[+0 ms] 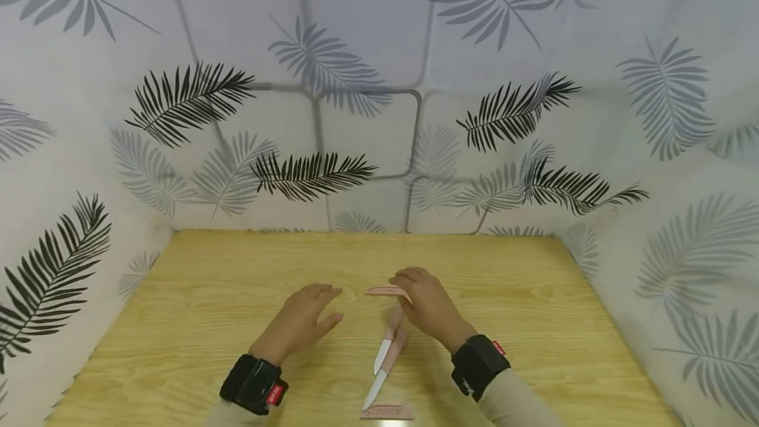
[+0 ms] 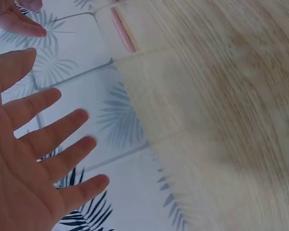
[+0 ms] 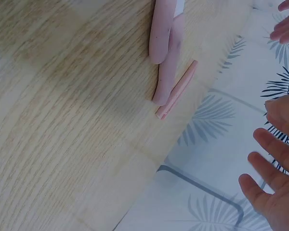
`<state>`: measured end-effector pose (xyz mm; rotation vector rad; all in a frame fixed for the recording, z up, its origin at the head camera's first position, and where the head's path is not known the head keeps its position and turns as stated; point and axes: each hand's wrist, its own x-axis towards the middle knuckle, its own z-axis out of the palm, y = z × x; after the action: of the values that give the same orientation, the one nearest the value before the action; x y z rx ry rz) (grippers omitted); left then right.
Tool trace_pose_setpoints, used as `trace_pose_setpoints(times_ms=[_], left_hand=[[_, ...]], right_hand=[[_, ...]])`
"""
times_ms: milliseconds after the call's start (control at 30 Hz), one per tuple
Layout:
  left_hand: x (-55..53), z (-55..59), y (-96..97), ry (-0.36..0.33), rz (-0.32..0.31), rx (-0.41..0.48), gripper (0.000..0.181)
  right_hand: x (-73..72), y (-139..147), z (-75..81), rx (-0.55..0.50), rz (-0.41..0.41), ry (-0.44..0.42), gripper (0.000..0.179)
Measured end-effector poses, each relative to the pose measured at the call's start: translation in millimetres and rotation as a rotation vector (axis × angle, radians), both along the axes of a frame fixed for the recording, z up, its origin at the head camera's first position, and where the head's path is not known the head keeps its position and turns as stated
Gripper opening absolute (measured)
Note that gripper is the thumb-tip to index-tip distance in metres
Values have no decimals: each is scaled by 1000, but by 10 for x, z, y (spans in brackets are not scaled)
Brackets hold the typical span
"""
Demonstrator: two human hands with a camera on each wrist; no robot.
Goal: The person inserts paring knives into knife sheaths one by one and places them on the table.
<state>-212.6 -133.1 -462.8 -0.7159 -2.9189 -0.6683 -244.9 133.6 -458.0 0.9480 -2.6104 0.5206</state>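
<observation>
Two knives with pink handles and white blades lie close together on the table between the hands, one knife (image 1: 381, 356) a little farther away than the other knife (image 1: 375, 389). Their handles touch or overlap in the right wrist view. A pink blade sheath (image 1: 382, 291) lies beyond the handles, partly behind the right hand (image 1: 431, 305). That hand hovers above the table with fingers spread and nothing in it. Left of the knives, the left hand (image 1: 299, 325) is also raised and holds nothing. Near the front lies a second pink sheath (image 1: 388, 412) with lettering, by a blade's tip.
The wood-grain table (image 1: 237, 262) is backed and flanked by white cloth (image 1: 367, 203) with grey and black leaf prints. Black bands (image 1: 255, 384) with red tags circle both wrists.
</observation>
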Motion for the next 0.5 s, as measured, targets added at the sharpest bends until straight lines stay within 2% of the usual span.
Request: trace_pose_setpoints(times_ms=[133,300,400,500], left_hand=[[114,34,23,-11,-38,1,53],[213,41,52,24,-98,-18,49],[256,18,60,-6,-119,-9,46],[288,-36,51,-61,-110,3,44]], right_hand=[[-1,-18,-17,34,51,-26,27],[5,-34,-75,76,71,-58,24],[-2,-39,-127,105,84,-75,24],[-27,-50,-198,154,100,-76,28]])
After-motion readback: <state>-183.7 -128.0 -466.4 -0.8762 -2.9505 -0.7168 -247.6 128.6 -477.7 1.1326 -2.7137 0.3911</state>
